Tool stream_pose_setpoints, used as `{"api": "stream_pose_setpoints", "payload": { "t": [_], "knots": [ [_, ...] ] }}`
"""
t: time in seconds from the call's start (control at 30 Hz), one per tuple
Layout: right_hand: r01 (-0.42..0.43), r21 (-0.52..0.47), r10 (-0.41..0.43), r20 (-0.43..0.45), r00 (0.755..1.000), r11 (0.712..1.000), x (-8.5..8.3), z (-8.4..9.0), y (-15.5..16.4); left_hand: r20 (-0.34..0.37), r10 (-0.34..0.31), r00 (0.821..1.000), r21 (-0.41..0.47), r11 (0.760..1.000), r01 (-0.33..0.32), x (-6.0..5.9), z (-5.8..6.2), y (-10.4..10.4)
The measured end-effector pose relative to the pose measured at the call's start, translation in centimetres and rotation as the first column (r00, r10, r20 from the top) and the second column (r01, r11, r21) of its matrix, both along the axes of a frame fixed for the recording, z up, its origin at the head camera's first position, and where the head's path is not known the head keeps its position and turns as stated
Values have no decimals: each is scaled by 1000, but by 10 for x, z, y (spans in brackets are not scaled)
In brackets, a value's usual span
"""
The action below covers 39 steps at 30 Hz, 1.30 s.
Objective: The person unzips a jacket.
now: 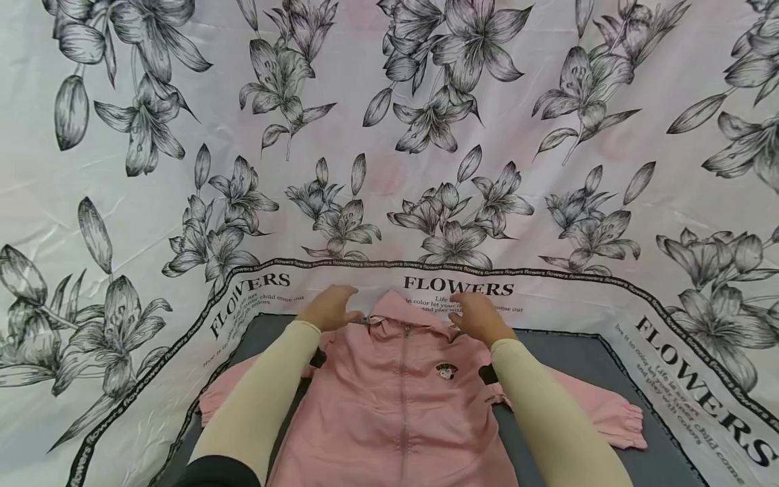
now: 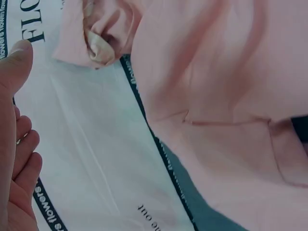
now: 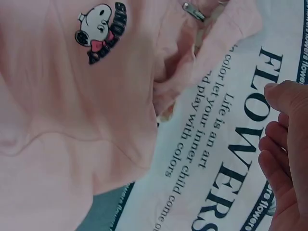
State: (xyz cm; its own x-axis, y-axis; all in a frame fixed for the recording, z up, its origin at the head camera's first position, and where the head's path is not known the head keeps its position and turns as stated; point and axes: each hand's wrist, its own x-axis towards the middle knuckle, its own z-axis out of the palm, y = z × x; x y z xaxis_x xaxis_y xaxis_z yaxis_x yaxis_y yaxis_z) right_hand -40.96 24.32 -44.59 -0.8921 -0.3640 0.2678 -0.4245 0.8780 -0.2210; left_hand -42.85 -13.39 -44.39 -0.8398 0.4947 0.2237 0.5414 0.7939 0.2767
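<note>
Left hand: your left hand is at the left end of the collar of the pink jacket. In the head view its fingers curl down over the collar edge, but the left wrist view shows the fingers loose and apart above the sheet, so I cannot tell if it really grips the cloth.

Pink jacket: it lies flat, front side up, on the grey centre panel of the flower-print sheet, near the edge closest to you. The long axis follows the zipper, from your body straight away to the collar.

Collar: it is the far end of the jacket and just reaches the band with the printed word FLOWERS.

Chest badge: a small cartoon patch sits just right of the zipper.

Right hand: your right hand lies on the right end of the collar, fingers relaxed and a little bent; a grip is not visible.

Key relation: both hands are equally near the collar, one on each side of the zipper, and the body of the jacket lies from them toward you.
</note>
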Motion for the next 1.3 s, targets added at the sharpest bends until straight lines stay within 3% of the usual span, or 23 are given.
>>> {"api": "stream_pose_setpoints", "payload": {
  "t": [0.5, 0.77, 0.87, 1.0, 1.3],
  "knots": [
    [18, -60, -13, 78, 997, 998, -4, -30, -17, 52, -31, 998, 46, 999, 29, -4, -34, 31],
    [-29, -19, 28, -10, 1000, 999, -11, -53, -23, 60, -122, 991, 75, 990, 117, -7, -53, 48],
    [-37, -31, 38, 1, 999, 999, -11, -57, -26, 123, -128, 984, 97, 988, 116, -2, -55, 53],
    [-32, -52, 33, 32, 999, 998, -10, -62, -30, 141, -132, 981, 88, 989, 120, -1, -62, 58],
    [-66, -112, 67, 5, 998, 992, -14, -77, -36, 94, -158, 983, 12, 988, 157, -4, -75, 73]
  ]
}}
